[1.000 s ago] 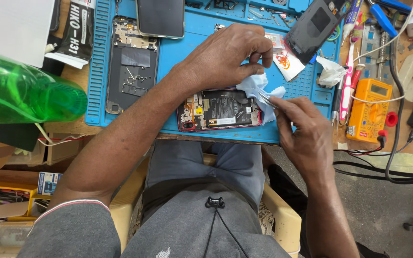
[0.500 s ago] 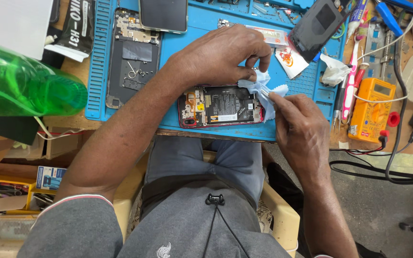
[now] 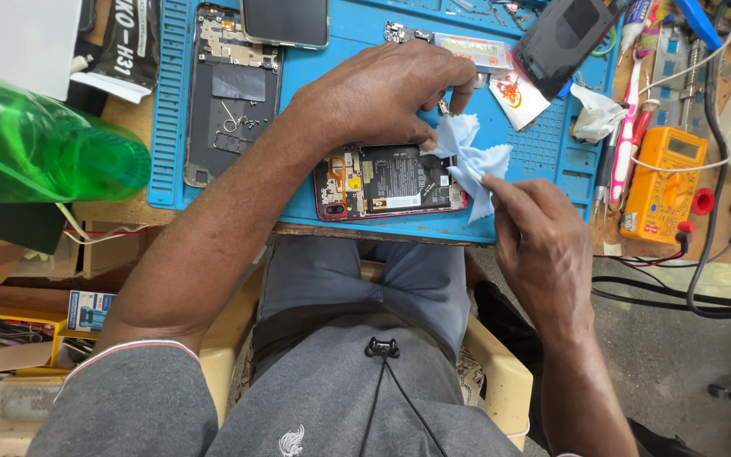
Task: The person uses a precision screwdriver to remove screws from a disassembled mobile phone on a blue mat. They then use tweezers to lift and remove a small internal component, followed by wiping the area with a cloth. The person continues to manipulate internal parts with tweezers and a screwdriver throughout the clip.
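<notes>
An opened phone [image 3: 387,182] with a red frame lies on the blue work mat [image 3: 543,144], its black battery and boards exposed. My left hand [image 3: 382,89] rests above it, fingers pinching the top of a light blue cloth [image 3: 467,156]. My right hand [image 3: 539,241] pinches the cloth's lower right corner beside the phone's right end. The cloth is bunched between both hands, over the phone's right edge.
A second opened phone back [image 3: 230,93] and a dark screen [image 3: 285,21] lie on the mat's left. A green bottle [image 3: 40,148] lies far left. An orange multimeter [image 3: 662,182], a pink toothbrush [image 3: 628,140], cables and tools crowd the right. A black device [image 3: 564,34] sits top right.
The view has shifted slightly. Both hands keep hold of the blue cloth at the phone's right end; the right hand has drawn slightly down and right.
</notes>
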